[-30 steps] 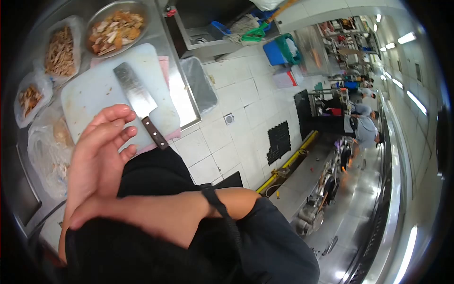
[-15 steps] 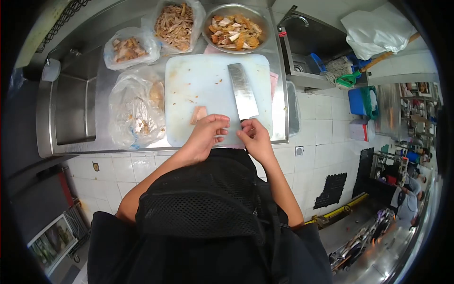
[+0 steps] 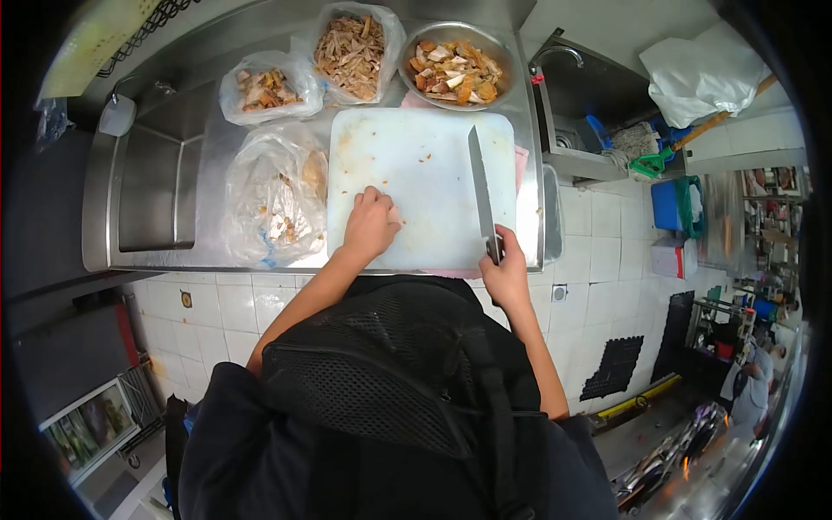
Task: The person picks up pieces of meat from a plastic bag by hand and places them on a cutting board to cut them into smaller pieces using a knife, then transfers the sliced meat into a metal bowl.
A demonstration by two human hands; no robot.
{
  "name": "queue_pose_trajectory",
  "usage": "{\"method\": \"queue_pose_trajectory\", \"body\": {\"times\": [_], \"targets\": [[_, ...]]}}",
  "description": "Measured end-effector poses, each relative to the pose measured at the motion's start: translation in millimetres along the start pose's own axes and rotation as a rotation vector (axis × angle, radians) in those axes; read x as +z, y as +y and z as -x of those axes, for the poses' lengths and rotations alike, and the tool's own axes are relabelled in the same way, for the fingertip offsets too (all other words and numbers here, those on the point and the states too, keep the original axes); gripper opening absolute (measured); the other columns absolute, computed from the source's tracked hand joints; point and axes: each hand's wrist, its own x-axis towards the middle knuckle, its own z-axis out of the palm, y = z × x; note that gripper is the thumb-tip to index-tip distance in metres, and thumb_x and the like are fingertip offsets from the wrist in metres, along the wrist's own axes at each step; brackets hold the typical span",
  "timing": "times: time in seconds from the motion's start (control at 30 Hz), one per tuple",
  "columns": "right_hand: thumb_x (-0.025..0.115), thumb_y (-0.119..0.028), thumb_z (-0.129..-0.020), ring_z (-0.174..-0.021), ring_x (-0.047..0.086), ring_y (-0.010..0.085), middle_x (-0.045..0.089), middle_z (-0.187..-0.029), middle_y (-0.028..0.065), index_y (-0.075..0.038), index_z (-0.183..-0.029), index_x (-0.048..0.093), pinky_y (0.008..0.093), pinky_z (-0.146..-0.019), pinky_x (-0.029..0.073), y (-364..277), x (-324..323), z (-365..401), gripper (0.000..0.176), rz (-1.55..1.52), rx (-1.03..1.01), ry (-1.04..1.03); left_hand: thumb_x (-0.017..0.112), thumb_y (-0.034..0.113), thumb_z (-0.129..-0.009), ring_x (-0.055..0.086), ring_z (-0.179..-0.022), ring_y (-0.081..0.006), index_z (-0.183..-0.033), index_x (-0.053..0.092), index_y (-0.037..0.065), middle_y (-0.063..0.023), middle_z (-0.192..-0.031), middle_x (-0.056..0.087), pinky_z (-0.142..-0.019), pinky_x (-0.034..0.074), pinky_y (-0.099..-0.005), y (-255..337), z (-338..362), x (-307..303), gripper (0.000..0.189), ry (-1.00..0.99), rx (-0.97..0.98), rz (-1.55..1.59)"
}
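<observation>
My right hand (image 3: pixel 506 270) is wrapped round the dark handle of a cleaver (image 3: pixel 482 186), whose blade points away from me over the right side of a white cutting board (image 3: pixel 416 147). Toward the board's lower left, my left hand (image 3: pixel 371 227) has its fingers curled on a piece of meat (image 3: pixel 394 217), mostly hidden under them. Small brown scraps lie on the board. Left of it is a clear plastic bag (image 3: pixel 276 204) with some meat pieces inside.
Behind the board are a bag of shredded meat (image 3: pixel 349 56), a smaller meat bag (image 3: pixel 265 88) and a metal bowl of chopped meat (image 3: pixel 456 71). Sinks stand at left (image 3: pixel 158 191) and upper right (image 3: pixel 589 95). A person (image 3: pixel 752 386) is far right.
My right hand has taken the cleaver by its handle and turned the blade more on edge. My left hand has moved forward onto the piece of meat. The view has shifted slightly.
</observation>
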Motion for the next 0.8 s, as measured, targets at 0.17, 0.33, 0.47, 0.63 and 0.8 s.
{"method": "queue_pose_trajectory", "body": {"times": [0.17,0.33,0.47,0.63,0.8], "targets": [[0.066,-0.012,-0.095,-0.084,0.07,0.045,0.069,-0.091,0.0302,0.006,-0.129,0.056,0.0444,-0.076,0.054,8,-4,25,0.04,0.019,0.031,-0.112,0.077,0.01,-0.084,0.059,-0.107,-0.0346,-0.093,0.072,0.004,-0.0114,-0.119,0.058,-0.089,0.05,-0.0464,9,0,0,0.012,0.098,0.045,0.217],[0.068,-0.016,-0.098,-0.071,0.067,0.0379,0.067,-0.08,0.0258,0.005,-0.117,0.057,0.0443,-0.067,0.051,19,13,31,0.031,0.102,0.069,-0.122,0.075,0.009,-0.086,0.06,-0.107,-0.0336,-0.108,0.07,0.004,-0.0123,-0.113,0.061,-0.091,0.05,-0.0461,39,-4,1,0.023,0.043,0.237,0.171],[0.068,-0.019,-0.098,-0.085,0.066,0.052,0.067,-0.085,0.0323,0.003,-0.115,0.056,0.0517,-0.072,0.051,2,6,34,0.03,0.223,0.003,-0.097,0.071,0.006,-0.088,0.06,-0.108,-0.0348,-0.119,0.064,0.003,-0.0143,-0.107,0.062,-0.093,0.049,-0.0456,32,19,23,0.031,0.004,0.415,0.163],[0.068,-0.019,-0.098,-0.087,0.066,0.0526,0.068,-0.086,0.0311,0.001,-0.116,0.056,0.0556,-0.072,0.051,-27,-14,52,0.03,0.184,-0.01,-0.191,0.067,-0.001,-0.085,0.058,-0.105,-0.0355,-0.117,0.065,0.002,-0.013,-0.112,0.062,-0.094,0.045,-0.046,20,17,29,0.032,0.058,0.305,0.259],[0.067,-0.017,-0.098,-0.081,0.067,0.0501,0.068,-0.079,0.0267,-0.001,-0.118,0.054,0.0562,-0.07,0.052,-42,-24,65,0.029,0.376,-0.045,-0.352,0.065,0.0,-0.084,0.058,-0.101,-0.0332,-0.109,0.066,0.004,-0.01,-0.11,0.062,-0.087,0.043,-0.0443,25,4,31,0.025,0.064,0.401,0.112]]}}
